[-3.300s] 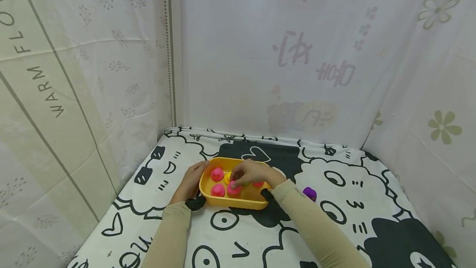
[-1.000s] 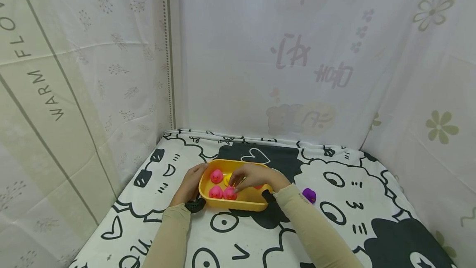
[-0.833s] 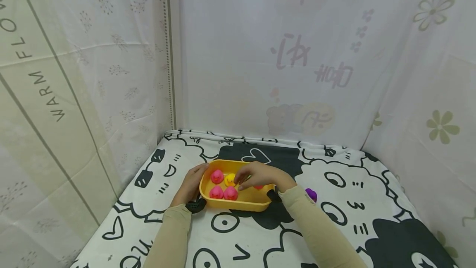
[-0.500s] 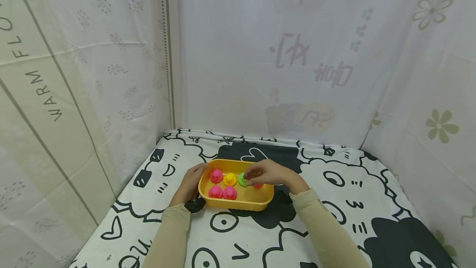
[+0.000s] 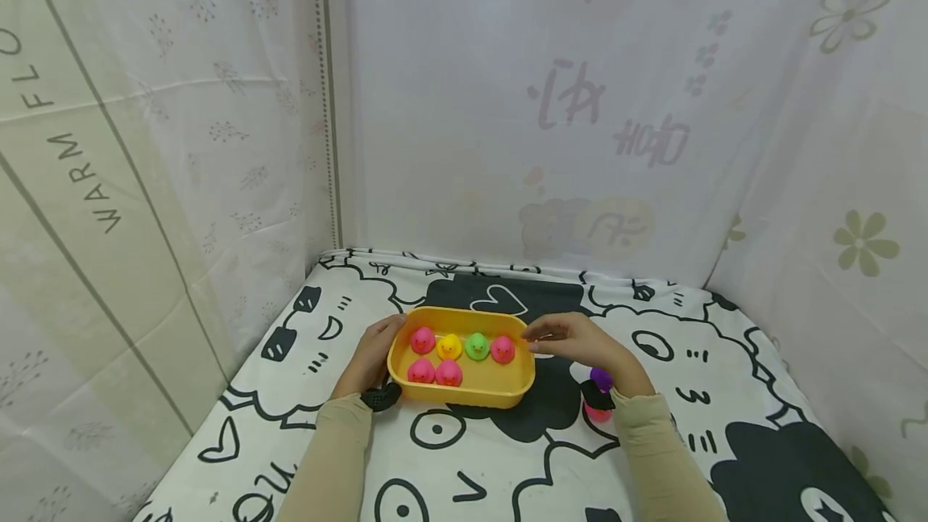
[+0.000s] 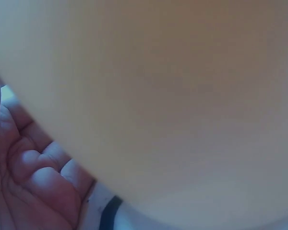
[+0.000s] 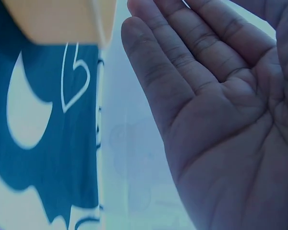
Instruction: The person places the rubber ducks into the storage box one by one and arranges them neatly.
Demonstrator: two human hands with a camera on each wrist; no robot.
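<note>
The right hand (image 5: 573,341) hovers just beside the right end of the yellow tray (image 5: 464,389), palm down, fingers straight and pointing toward the rim; it holds nothing. The right wrist view confirms this: the palm (image 7: 221,115) is flat and bare, fingers extended, with the corner of the tray (image 7: 62,21) above and to the left of the fingertips, apart from them.

The left hand (image 5: 373,357) rests against the left end of the tray. In the left wrist view its fingers (image 6: 33,177) are curled and lie against the tray wall (image 6: 182,96), which fills most of that view. Whether the thumb hooks over the rim cannot be told.

The tray sits on a black-and-white cartoon-print cloth (image 5: 464,474), roughly centred. Inside it are six small toy ducks. Back row, left to right: pink duck (image 5: 423,339), yellow duck (image 5: 449,345), green duck (image 5: 476,345), pink duck (image 5: 503,350). Front row, at the left: two pink ducks (image 5: 421,370) (image 5: 449,372), just beside each other. The front right of the tray holds nothing.

Outside the tray, near the right wrist, lie a purple duck (image 5: 601,378) and a pink duck (image 5: 598,413), both partly hidden by the wrist strap. Pale printed curtains (image 5: 507,103) enclose the surface on three sides.
</note>
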